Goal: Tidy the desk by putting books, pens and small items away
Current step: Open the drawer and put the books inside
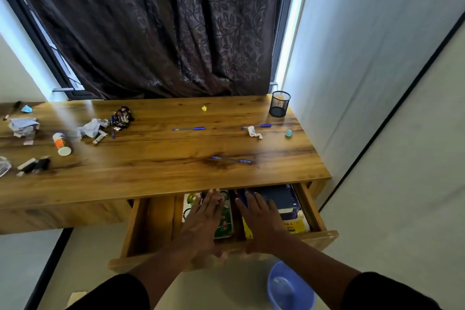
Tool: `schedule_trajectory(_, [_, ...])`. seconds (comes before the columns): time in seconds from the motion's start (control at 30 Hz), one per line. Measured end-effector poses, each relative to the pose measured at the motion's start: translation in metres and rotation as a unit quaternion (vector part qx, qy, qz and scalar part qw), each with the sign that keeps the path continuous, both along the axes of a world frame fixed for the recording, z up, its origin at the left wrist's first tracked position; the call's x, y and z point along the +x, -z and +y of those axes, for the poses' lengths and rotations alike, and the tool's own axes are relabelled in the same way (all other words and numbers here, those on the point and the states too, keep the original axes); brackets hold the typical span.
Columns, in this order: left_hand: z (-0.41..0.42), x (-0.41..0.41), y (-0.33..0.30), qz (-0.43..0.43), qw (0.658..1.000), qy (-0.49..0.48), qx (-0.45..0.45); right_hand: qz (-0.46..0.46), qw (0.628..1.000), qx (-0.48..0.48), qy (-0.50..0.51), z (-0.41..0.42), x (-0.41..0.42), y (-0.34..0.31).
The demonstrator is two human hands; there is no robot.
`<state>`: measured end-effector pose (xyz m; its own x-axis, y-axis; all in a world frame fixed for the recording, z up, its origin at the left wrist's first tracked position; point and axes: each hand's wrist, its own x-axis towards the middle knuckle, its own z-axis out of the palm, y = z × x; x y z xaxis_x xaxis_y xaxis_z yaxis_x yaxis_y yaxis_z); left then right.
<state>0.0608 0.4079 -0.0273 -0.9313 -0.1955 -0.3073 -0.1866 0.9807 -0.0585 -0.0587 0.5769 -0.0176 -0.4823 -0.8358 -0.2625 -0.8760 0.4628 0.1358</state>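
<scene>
The wooden desk's drawer [151,224] stands pulled out below the desktop [151,171]. Books lie inside it: a green-covered one [225,226] in the middle, a dark blue one [281,199] and a yellow one [299,225] at the right. My left hand [203,219] lies flat, fingers straight, on the middle books. My right hand [261,219] rests flat on the books at the right. Three blue pens lie on the desktop: one in the middle [188,129], one at the right [256,126], one nearer the front [231,159].
A black mesh pen cup [279,103] stands at the desk's back right corner. Crumpled paper [91,128], a white bottle [61,143], wrappers [122,116] and small items litter the left side. A blue plastic bowl [289,287] sits on the floor below the drawer. Dark curtain behind.
</scene>
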Motion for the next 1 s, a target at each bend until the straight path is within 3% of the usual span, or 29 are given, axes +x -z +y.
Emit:
schedule_trajectory(0.37, [-0.036, -0.041, -0.002, -0.004, 0.999, -0.051, -0.002, -0.004, 0.999, -0.029, 0.013, -0.042, -0.046, 0.007])
schedule_trajectory(0.63, [-0.042, -0.059, -0.02, 0.005, 0.998, -0.012, -0.055, 0.013, 1.0, -0.001, -0.008, -0.073, -0.059, -0.001])
schedule_trajectory(1.0, [-0.052, -0.072, -0.027, 0.04, 0.996, 0.005, -0.076, -0.001, 0.997, -0.054, 0.054, -0.09, -0.056, -0.003])
